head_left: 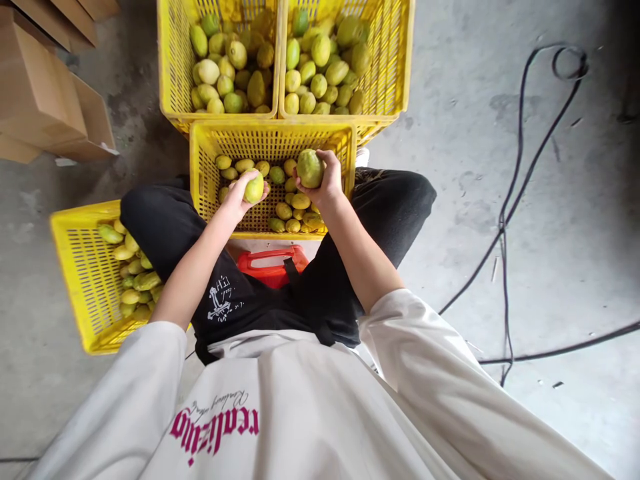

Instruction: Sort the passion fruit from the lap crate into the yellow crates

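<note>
Two hands, each full. Left hand [241, 195] gripping a yellow-green fruit [254, 189], thumb on upper side; right hand [330, 179] curled around a bigger green fruit [310, 169]. Both fruits held up over the middle crate [197, 181], yellow, slotted, set between the person's knees, smaller yellowish fruits lying loose inside. Two more yellow crates side by side just beyond it, left one [171, 70] and right one [397, 67], both with fruit. Tilted side crate [85, 273] beside left leg, fruit inside. Cardboard boxes [43, 90] upper left; black cable [501, 231] on floor, right.
</note>
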Available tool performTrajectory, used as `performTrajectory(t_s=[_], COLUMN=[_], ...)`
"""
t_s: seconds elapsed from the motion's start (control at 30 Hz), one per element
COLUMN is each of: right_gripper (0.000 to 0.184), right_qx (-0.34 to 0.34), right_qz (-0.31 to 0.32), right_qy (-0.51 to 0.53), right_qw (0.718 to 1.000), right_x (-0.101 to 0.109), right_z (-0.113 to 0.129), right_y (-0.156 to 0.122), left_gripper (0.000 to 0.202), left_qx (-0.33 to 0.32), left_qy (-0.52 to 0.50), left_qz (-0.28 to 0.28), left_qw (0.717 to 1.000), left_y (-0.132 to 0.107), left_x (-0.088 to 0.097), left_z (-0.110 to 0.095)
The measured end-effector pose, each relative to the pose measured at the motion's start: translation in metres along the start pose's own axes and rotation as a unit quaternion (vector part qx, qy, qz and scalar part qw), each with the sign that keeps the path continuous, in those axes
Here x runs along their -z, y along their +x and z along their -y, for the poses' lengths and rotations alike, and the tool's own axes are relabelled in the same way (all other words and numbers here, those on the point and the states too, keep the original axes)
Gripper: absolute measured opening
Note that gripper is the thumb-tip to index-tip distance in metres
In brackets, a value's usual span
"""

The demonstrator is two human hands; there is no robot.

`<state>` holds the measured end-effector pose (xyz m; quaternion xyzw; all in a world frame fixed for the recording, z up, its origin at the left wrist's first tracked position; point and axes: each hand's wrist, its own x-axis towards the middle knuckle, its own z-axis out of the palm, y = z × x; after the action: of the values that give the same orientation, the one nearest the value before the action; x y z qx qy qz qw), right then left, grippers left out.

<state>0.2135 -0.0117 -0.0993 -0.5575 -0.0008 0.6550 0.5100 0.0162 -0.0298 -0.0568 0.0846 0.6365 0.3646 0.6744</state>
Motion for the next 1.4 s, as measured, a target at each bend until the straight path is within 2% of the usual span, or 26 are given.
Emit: performTrajectory(t_s=[0.03,0.13,0.33,0.43,0.5,0.57,0.63,0.77,0.97,1.0,1.13,1.27,1.4], right_gripper=[0.048,0.049,0.04,0.037,0.043,0.042,0.037,0.05,0.015,0.014,0.032,0.02,0.03], right_qx=[0.008,0.028,0.011,0.022,0.04,0.04,0.018,-0.001,0.039,0.043,0.047,0.024,0.013], right_qz=[-0.004,-0.012,0.011,0.028,0.03,0.026,0.011,-0.001,-0.007,-0.006,0.019,0.015,0.008], right_qy=[0.003,0.011,0.01,0.014,0.024,0.028,0.013,-0.026,0.007,0.005,-0.002,-0.003,0.005], right_qw=[1.0,0.999,1.0,0.999,0.998,0.998,1.0,1.0,0.999,0.999,0.999,1.0,1.0], right_x=[-0.001,-0.005,-0.018,-0.023,-0.024,-0.023,-0.021,-0.016,-0.02,-0.022,-0.025,-0.021,-0.018], right_z=[0.0,0.005,0.017,0.014,0.011,0.01,0.011,0.014,0.009,0.008,0.005,0.009,0.011], right_y=[-0.002,-0.009,-0.03,-0.036,-0.037,-0.037,-0.034,-0.028,-0.031,-0.033,-0.037,-0.037,-0.033], left_gripper=[0.014,0.021,0.047,0.058,0.061,0.057,0.045,0.025,0.019,0.018,0.022,0.022,0.026], left_qx=[0.005,0.022,0.024,0.026,0.019,0.0,-0.016,-0.035,-0.025,-0.02,0.006,0.009,-0.001], left_qy=[-0.007,-0.033,-0.052,-0.05,-0.046,-0.048,-0.057,-0.075,-0.076,-0.073,-0.061,-0.06,-0.058], left_qz=[0.002,-0.006,-0.051,-0.045,-0.037,-0.032,-0.025,-0.016,-0.054,-0.055,-0.047,-0.033,-0.036], left_qw=[1.0,0.999,0.997,0.997,0.998,0.998,0.998,0.996,0.995,0.996,0.997,0.998,0.998], left_y=[-0.001,0.0,0.012,0.017,0.016,0.012,0.006,-0.004,0.004,0.006,0.01,0.007,0.005], left_x=[0.0,-0.001,0.0,-0.001,-0.002,-0.003,-0.003,-0.003,-0.002,-0.001,0.001,0.001,-0.001], left_z=[0.0,-0.001,-0.002,-0.001,-0.001,-0.002,-0.005,-0.008,-0.004,-0.004,-0.003,-0.002,-0.002])
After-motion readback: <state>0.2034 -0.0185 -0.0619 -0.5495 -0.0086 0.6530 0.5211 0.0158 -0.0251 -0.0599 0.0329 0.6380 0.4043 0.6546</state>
